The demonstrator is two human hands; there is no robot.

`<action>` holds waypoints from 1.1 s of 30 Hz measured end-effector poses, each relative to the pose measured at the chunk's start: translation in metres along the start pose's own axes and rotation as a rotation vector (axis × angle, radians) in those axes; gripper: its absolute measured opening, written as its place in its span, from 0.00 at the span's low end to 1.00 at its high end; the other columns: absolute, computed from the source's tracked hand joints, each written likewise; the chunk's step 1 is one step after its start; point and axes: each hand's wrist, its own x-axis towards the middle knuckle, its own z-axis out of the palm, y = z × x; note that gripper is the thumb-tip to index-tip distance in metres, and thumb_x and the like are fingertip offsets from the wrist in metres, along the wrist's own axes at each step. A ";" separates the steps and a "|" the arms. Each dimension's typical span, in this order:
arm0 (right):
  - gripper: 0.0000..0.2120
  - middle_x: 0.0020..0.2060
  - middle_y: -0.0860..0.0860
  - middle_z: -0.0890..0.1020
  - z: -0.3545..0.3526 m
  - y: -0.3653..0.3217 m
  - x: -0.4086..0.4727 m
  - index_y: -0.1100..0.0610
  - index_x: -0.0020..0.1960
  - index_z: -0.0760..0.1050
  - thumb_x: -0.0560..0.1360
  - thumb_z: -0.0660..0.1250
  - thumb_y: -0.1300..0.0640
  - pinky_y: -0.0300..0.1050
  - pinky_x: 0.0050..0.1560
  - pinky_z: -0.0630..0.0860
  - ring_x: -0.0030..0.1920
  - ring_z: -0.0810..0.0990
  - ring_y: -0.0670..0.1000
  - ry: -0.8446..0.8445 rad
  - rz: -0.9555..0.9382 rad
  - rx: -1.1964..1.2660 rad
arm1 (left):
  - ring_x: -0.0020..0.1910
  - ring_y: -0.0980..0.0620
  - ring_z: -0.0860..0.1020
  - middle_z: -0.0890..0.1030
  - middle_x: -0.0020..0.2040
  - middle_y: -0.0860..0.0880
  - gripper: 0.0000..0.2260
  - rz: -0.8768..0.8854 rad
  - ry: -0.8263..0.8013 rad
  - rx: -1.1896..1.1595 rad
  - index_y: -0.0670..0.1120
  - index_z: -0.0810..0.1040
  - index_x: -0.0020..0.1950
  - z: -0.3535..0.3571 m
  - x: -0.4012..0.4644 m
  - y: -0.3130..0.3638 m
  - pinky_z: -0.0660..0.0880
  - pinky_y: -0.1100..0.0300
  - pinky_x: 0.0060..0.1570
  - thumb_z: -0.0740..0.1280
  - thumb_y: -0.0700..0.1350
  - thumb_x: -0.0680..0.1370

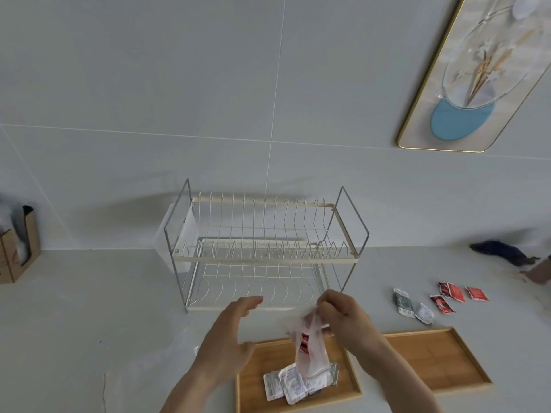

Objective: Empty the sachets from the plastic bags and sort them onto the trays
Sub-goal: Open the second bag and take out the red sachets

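Closest to me, I see a wooden tray [253, 391] lying on the grey counter [89, 323]. A little heap of white sachets [287, 384] lies in the tray. My right hand [343, 315] is above it, and its fingers [325, 305] pinch the top of a thin plastic bag [310, 350]. The bag hangs down so that its bottom touches the heap. I can see something red inside the bag. My left hand [229, 338] floats just beside the bag with its fingers [250, 302] spread apart, holding nothing.

To the right lies a second wooden tray [432, 359], just beside the first one. A bit farther on the counter, past that tray, I see loose sachets. There are some red sachets [456, 295] and some white and grey sachets [413, 305] near them.

Behind my hands stands a white wire dish rack [262, 248] with two levels. Far left there is an open cardboard box [18, 257]. Far right, a dark cloth [504, 250] lies by the wall. A long picture with a gold frame [477, 73] hangs on the grey tiled wall [149, 84].
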 end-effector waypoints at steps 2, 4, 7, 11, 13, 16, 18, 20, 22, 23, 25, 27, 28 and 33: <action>0.12 0.37 0.54 0.88 -0.009 -0.010 -0.001 0.60 0.40 0.73 0.80 0.57 0.66 0.47 0.42 0.82 0.40 0.85 0.51 -0.049 -0.009 0.039 | 0.73 0.63 0.59 0.61 0.74 0.67 0.42 0.036 -0.123 0.064 0.68 0.57 0.74 0.007 0.003 0.006 0.61 0.57 0.75 0.73 0.42 0.68; 0.13 0.36 0.52 0.87 -0.019 -0.022 -0.003 0.61 0.40 0.73 0.81 0.56 0.66 0.46 0.42 0.80 0.38 0.84 0.51 -0.111 -0.034 0.074 | 0.73 0.65 0.53 0.55 0.72 0.70 0.48 0.095 -0.199 0.119 0.69 0.52 0.76 0.018 0.006 0.015 0.56 0.57 0.76 0.77 0.48 0.65; 0.14 0.29 0.47 0.81 -0.032 -0.031 -0.008 0.62 0.38 0.72 0.80 0.55 0.69 0.39 0.38 0.76 0.32 0.79 0.47 -0.194 -0.067 0.158 | 0.71 0.65 0.54 0.55 0.68 0.69 0.48 0.168 -0.190 0.241 0.63 0.52 0.78 0.036 0.012 0.025 0.51 0.63 0.74 0.78 0.54 0.66; 0.12 0.32 0.52 0.81 -0.047 -0.022 -0.012 0.64 0.41 0.73 0.82 0.57 0.69 0.38 0.37 0.77 0.34 0.79 0.50 -0.181 -0.097 0.354 | 0.50 0.63 0.82 0.84 0.52 0.64 0.23 0.185 -0.155 0.107 0.61 0.76 0.58 0.058 0.020 0.030 0.80 0.55 0.54 0.75 0.61 0.65; 0.10 0.43 0.59 0.87 -0.052 -0.009 -0.008 0.67 0.47 0.76 0.81 0.62 0.60 0.48 0.48 0.81 0.43 0.85 0.57 -0.068 -0.118 0.492 | 0.44 0.61 0.84 0.86 0.45 0.60 0.17 0.152 -0.147 0.032 0.57 0.79 0.51 0.065 0.022 0.029 0.81 0.53 0.49 0.75 0.59 0.65; 0.24 0.54 0.63 0.86 -0.055 0.026 -0.001 0.66 0.57 0.77 0.76 0.63 0.46 0.60 0.58 0.77 0.55 0.85 0.63 0.142 0.006 0.701 | 0.47 0.58 0.85 0.87 0.46 0.57 0.15 0.079 -0.096 -0.222 0.54 0.81 0.50 0.070 0.022 0.035 0.81 0.53 0.53 0.79 0.54 0.66; 0.29 0.57 0.60 0.86 -0.049 0.056 -0.004 0.62 0.63 0.76 0.76 0.60 0.40 0.60 0.62 0.77 0.57 0.85 0.61 0.179 0.096 0.723 | 0.44 0.56 0.86 0.87 0.44 0.53 0.12 0.008 -0.023 -0.355 0.50 0.81 0.48 0.075 0.022 0.041 0.82 0.51 0.50 0.79 0.49 0.69; 0.32 0.60 0.57 0.85 -0.039 0.083 -0.012 0.58 0.68 0.75 0.76 0.62 0.33 0.62 0.65 0.76 0.59 0.85 0.60 0.150 0.167 0.699 | 0.42 0.53 0.86 0.87 0.44 0.53 0.13 -0.079 0.006 -0.465 0.51 0.81 0.49 0.086 0.024 0.049 0.83 0.47 0.49 0.80 0.49 0.68; 0.34 0.59 0.58 0.85 -0.027 0.101 -0.020 0.55 0.68 0.76 0.70 0.70 0.34 0.65 0.65 0.76 0.59 0.85 0.61 0.078 0.220 0.699 | 0.43 0.53 0.87 0.87 0.44 0.53 0.16 -0.156 0.022 -0.525 0.56 0.81 0.48 0.101 0.029 0.057 0.83 0.45 0.49 0.80 0.55 0.64; 0.33 0.58 0.60 0.86 -0.021 0.108 -0.023 0.54 0.67 0.78 0.67 0.74 0.38 0.67 0.65 0.77 0.58 0.85 0.63 0.042 0.231 0.708 | 0.44 0.52 0.87 0.87 0.45 0.52 0.18 -0.189 0.030 -0.560 0.56 0.82 0.47 0.109 0.031 0.062 0.83 0.44 0.50 0.80 0.57 0.61; 0.29 0.55 0.61 0.87 -0.014 0.118 -0.027 0.51 0.64 0.80 0.64 0.78 0.46 0.67 0.61 0.79 0.56 0.86 0.64 0.014 0.226 0.752 | 0.45 0.48 0.87 0.88 0.45 0.49 0.21 -0.242 0.040 -0.621 0.55 0.82 0.47 0.124 0.038 0.071 0.82 0.42 0.50 0.81 0.59 0.58; 0.27 0.53 0.62 0.87 -0.015 0.124 -0.025 0.50 0.59 0.83 0.60 0.81 0.50 0.66 0.57 0.81 0.54 0.86 0.64 0.078 0.232 0.810 | 0.45 0.48 0.87 0.88 0.45 0.49 0.23 -0.264 0.040 -0.639 0.54 0.82 0.49 0.139 0.044 0.079 0.82 0.39 0.49 0.81 0.59 0.58; 0.26 0.53 0.63 0.87 -0.018 0.126 -0.022 0.52 0.57 0.84 0.60 0.83 0.53 0.65 0.56 0.82 0.53 0.86 0.66 0.119 0.249 0.849 | 0.45 0.49 0.87 0.88 0.45 0.50 0.23 -0.272 0.048 -0.632 0.54 0.82 0.50 0.147 0.047 0.082 0.82 0.40 0.49 0.80 0.59 0.59; 0.16 0.52 0.65 0.86 -0.054 0.151 -0.012 0.62 0.62 0.80 0.74 0.71 0.64 0.56 0.48 0.83 0.49 0.87 0.64 0.216 0.335 0.952 | 0.47 0.56 0.85 0.86 0.48 0.54 0.19 -0.335 0.108 -0.599 0.60 0.78 0.54 0.181 0.060 0.089 0.81 0.50 0.49 0.80 0.55 0.67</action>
